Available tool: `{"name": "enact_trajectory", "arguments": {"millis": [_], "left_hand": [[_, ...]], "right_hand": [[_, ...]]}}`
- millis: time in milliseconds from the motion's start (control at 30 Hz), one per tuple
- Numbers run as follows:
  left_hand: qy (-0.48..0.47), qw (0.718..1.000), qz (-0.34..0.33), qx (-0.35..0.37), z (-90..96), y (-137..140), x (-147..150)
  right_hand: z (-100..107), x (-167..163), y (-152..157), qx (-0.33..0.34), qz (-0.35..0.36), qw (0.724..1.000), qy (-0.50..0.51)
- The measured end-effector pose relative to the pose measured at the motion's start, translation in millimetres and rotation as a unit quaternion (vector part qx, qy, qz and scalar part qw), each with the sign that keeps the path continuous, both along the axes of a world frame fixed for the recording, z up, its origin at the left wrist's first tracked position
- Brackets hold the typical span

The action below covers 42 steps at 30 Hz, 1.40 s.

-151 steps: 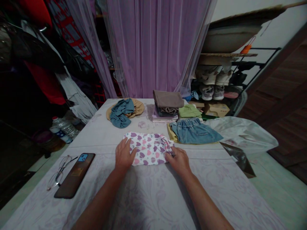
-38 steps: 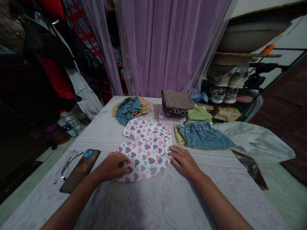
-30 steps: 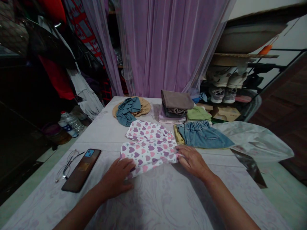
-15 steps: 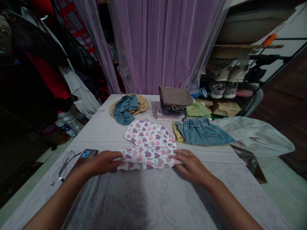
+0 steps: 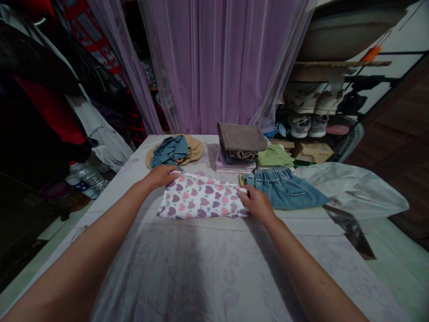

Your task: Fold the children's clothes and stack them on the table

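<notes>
A small white garment [image 5: 201,197] printed with purple and pink hearts lies folded into a wide strip on the cloth-covered table [image 5: 187,273]; its exact kind is unclear. My left hand [image 5: 162,176] pinches its far left corner, beside the crumpled blue garment. With closed fingers, my right hand [image 5: 258,202] grips the right end near the denim garment. The denim piece [image 5: 284,187], with a gathered waistband, lies to the right on something yellow.
A tan garment [image 5: 195,150] and crumpled blue garment [image 5: 170,151] lie at the back left. Folded clothes [image 5: 241,137] are stacked at the back, beside a green folded piece [image 5: 275,156]. A clear plastic bag [image 5: 355,188] bulges at the right edge. Bottles [image 5: 89,175] stand left.
Both hands have moved away from me, carrying the near edge of the heart-print garment over its far part. It now forms a narrower strip. My left forearm now covers the phone and most of the glasses.
</notes>
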State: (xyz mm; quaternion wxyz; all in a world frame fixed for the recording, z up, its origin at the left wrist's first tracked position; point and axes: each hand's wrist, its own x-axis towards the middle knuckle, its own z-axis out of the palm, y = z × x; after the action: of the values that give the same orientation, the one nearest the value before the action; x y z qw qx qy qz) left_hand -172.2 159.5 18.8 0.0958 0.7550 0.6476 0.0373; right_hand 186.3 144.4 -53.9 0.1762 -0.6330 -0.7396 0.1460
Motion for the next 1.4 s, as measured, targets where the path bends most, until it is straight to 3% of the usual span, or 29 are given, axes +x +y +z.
{"name": "enact_trajectory", "arguments": {"millis": [133, 267, 367, 633, 733, 833, 900, 967, 1067, 1167, 1267, 1333, 1400], "left_hand": [[0.049, 0.998, 0.034, 0.017, -27.3, 37, 13], [0.063, 0.998, -0.001, -0.015, -52.1, 55, 23], [0.082, 0.996, -0.02, -0.032, -59.1, 63, 25], [0.12, 0.991, -0.059, -0.024, -45.0, 53, 24], [0.115, 0.991, -0.068, 0.0, -32.2, 36, 20], [0.091, 0.994, -0.059, 0.033, -5.8, 16, 10], [0.07, 0.994, -0.047, 0.076, 16.3, 1, 3], [0.066, 0.989, -0.03, 0.133, 36.3, -12, -3], [0.114, 0.983, -0.023, 0.14, 55.6, -25, -7], [0.165, 0.979, 0.0, 0.12, 68.8, -28, -5], [0.136, 0.965, 0.08, 0.21, 82.2, -31, 0], [0.086, 0.953, 0.113, 0.268, 83.0, -38, 2], [0.033, 0.95, 0.109, 0.291, 67.9, -54, 1]], "right_hand": [[-4, -6, 3, 0.004, -0.031, 0.999, -0.042], [0, -8, 4, -0.016, -0.011, 0.997, -0.077], [7, -8, 6, -0.041, 0.004, 0.994, -0.102], [15, -14, 13, -0.107, 0.048, 0.989, -0.094], [13, -8, 13, -0.108, 0.056, 0.992, -0.015], [21, 5, 14, -0.11, 0.071, 0.981, 0.141], [34, 13, 14, -0.055, 0.068, 0.966, 0.244], [49, 17, 15, 0.029, 0.091, 0.954, 0.283], [70, 15, 20, 0.047, 0.171, 0.967, 0.184], [90, 5, 30, 0.034, 0.131, 0.988, 0.072], [104, -5, 35, 0.16, 0.073, 0.984, 0.026], [102, -8, 29, 0.252, 0.097, 0.963, 0.011], [85, -7, 15, 0.301, 0.155, 0.941, 0.005]]}}
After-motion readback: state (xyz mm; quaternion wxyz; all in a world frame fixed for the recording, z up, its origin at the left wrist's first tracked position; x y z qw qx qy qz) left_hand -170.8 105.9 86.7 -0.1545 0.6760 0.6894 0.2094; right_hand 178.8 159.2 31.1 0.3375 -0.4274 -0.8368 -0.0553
